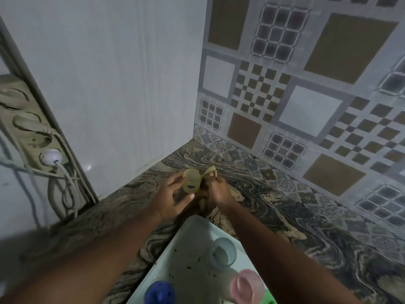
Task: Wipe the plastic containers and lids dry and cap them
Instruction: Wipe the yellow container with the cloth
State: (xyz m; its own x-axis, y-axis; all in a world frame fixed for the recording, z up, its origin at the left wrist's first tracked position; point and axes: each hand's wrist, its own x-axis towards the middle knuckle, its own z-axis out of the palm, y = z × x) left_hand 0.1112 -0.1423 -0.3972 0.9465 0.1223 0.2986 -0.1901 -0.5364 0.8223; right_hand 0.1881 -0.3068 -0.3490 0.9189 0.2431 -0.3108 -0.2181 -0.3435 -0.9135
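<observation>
Container (pixel 192 180) upright in left hand's (pixel 175 195) closed grip, right hand (pixel 219 189) clutching cloth (pixel 210 171).

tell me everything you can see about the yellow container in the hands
The yellow container is a small, translucent plastic cup-like piece, pale yellow with a dark mark on its side. It is held up over the marbled counter, near the corner of the walls, tilted on its side. The left hand grips it from the left, thumb across its lower part. The right hand presses a yellowish cloth against its right side. No lid shows on it.
</observation>
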